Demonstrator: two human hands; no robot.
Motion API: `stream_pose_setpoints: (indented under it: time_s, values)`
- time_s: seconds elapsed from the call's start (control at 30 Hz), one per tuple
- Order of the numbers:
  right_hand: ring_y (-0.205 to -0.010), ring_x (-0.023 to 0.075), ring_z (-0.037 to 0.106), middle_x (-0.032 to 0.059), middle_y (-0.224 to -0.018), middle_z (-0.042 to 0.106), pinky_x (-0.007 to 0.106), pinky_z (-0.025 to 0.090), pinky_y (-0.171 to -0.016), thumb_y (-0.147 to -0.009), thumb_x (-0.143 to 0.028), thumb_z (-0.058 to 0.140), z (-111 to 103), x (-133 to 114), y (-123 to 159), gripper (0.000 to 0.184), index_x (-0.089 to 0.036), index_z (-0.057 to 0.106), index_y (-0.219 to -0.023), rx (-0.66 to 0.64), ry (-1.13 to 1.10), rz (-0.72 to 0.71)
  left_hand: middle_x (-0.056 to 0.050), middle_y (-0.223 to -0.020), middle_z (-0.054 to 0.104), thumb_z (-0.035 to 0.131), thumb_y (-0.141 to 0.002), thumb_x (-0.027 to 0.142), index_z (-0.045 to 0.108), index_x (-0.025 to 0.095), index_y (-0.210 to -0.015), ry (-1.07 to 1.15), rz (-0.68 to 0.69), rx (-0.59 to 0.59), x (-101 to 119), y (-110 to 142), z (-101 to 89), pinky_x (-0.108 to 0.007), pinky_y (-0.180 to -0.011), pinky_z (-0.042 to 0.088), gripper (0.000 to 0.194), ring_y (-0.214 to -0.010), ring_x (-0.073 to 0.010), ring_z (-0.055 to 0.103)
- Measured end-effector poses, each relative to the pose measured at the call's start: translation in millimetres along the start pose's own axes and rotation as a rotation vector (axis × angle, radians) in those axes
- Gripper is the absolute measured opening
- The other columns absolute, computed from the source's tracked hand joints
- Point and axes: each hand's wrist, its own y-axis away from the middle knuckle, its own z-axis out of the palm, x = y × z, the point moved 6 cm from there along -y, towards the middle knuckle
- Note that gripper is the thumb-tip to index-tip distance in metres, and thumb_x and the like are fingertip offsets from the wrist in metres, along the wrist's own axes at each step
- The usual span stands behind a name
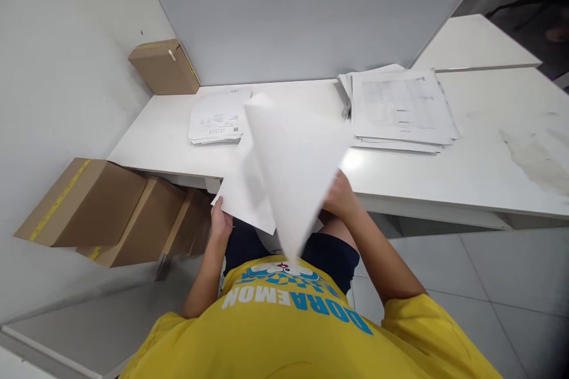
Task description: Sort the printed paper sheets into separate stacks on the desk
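Note:
My left hand [221,220] pinches the near-left corner of a white sheet of paper [243,189] at the table's front edge. A second white sheet [297,148] is lifted and curled above it, blurred by motion. Behind that curled sheet's right side, my right hand [340,194] is closed at its edge, with the fingertips partly hidden. Beyond my left hand lies a printed paper stack [217,118]. A larger, uneven stack of printed sheets [395,106] rests to the right of the curled sheet.
The white table [480,160] runs along a grey panel [311,18]. A cardboard box [164,68] stands at its back left corner. Several more cardboard boxes [93,204] are stacked lower left, beside the wall. A stained patch [540,157] marks the right side.

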Motion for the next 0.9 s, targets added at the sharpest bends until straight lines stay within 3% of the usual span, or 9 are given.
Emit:
stream_pose_setpoints:
  time_s: [0.1,0.17,0.23,0.33,0.43,0.53,0.63,0.77,0.9]
  values:
    - [-0.113,0.0229,0.060,0.0061,-0.107,0.071,0.045,0.042,-0.103,-0.095,-0.029,0.047,32,-11,-8,0.028,-0.032,0.071,-0.109,-0.227,0.188,-0.277,-0.009,-0.105,0.077,0.063,-0.088,0.025,0.074,0.014,-0.100,-0.013,0.013,-0.092,1,5,5.8,-0.031,-0.090,0.057,0.020,-0.099,-0.0216,0.071]
    - [-0.121,0.0225,0.056,0.0079,-0.116,0.068,0.046,0.039,-0.106,-0.097,-0.016,0.039,45,-10,-6,0.041,-0.030,0.066,-0.124,-0.276,0.365,-0.413,-0.007,-0.099,0.077,0.063,-0.087,0.029,0.074,0.015,-0.098,-0.001,0.016,-0.103,2,7,5.9,-0.030,-0.082,0.059,0.020,-0.089,-0.0198,0.072]
    - [-0.121,0.0221,0.056,0.0086,-0.117,0.068,0.045,0.038,-0.107,-0.095,-0.011,0.038,50,-2,-3,0.047,-0.030,0.063,-0.130,-0.264,0.463,-0.442,-0.005,-0.093,0.077,0.062,-0.088,0.028,0.074,0.016,-0.092,0.018,0.005,-0.061,1,8,2.8,-0.028,-0.077,0.058,0.018,-0.082,-0.0177,0.072]
    - [-0.116,0.0212,0.058,0.0085,-0.115,0.068,0.044,0.038,-0.107,-0.095,-0.010,0.038,51,11,0,0.049,-0.031,0.060,-0.133,-0.260,0.497,-0.422,-0.007,-0.095,0.077,0.059,-0.089,0.027,0.074,0.015,-0.092,0.038,-0.025,-0.021,0,8,1.0,-0.029,-0.082,0.057,0.019,-0.090,-0.0201,0.072]
    - [-0.115,0.0215,0.058,0.0090,-0.115,0.068,0.045,0.036,-0.108,-0.097,-0.013,0.036,47,21,-2,0.047,-0.030,0.059,-0.135,-0.242,0.505,-0.381,-0.011,-0.105,0.076,0.051,-0.094,0.040,0.073,0.014,-0.103,0.086,-0.063,-0.041,1,12,5.9,-0.036,-0.092,0.056,0.034,-0.108,-0.0269,0.069]
    - [-0.119,0.0232,0.055,0.0098,-0.118,0.067,0.046,0.035,-0.107,-0.097,-0.014,0.038,46,27,-7,0.045,-0.028,0.060,-0.134,-0.211,0.554,-0.343,-0.013,-0.113,0.074,0.040,-0.097,0.053,0.071,0.013,-0.113,0.140,-0.028,-0.073,6,18,11.8,-0.041,-0.098,0.053,0.052,-0.120,-0.0306,0.064]
    - [-0.121,0.0254,0.054,0.0120,-0.120,0.067,0.047,0.036,-0.105,-0.096,-0.015,0.039,49,28,-10,0.044,-0.025,0.060,-0.133,-0.132,0.626,-0.310,-0.015,-0.119,0.072,0.043,-0.094,0.059,0.069,0.014,-0.116,0.134,0.028,-0.111,8,22,14.4,-0.041,-0.100,0.052,0.056,-0.123,-0.0318,0.062]
    - [-0.122,0.0295,0.052,0.0163,-0.124,0.064,0.050,0.037,-0.101,-0.097,-0.016,0.038,51,29,-9,0.042,-0.022,0.060,-0.132,0.073,0.677,-0.216,-0.013,-0.114,0.073,0.056,-0.089,0.054,0.071,0.015,-0.109,0.083,0.060,-0.115,7,14,7.5,-0.036,-0.090,0.055,0.046,-0.112,-0.0291,0.067]
    - [-0.127,0.0353,0.047,0.0208,-0.134,0.058,0.055,0.036,-0.099,-0.096,-0.016,0.037,56,28,-9,0.043,-0.020,0.059,-0.133,0.216,0.652,-0.104,-0.006,-0.091,0.074,0.068,-0.080,0.043,0.071,0.016,-0.098,-0.123,0.199,-0.065,29,-7,-7.5,-0.024,-0.062,0.051,0.033,-0.076,-0.0181,0.069]
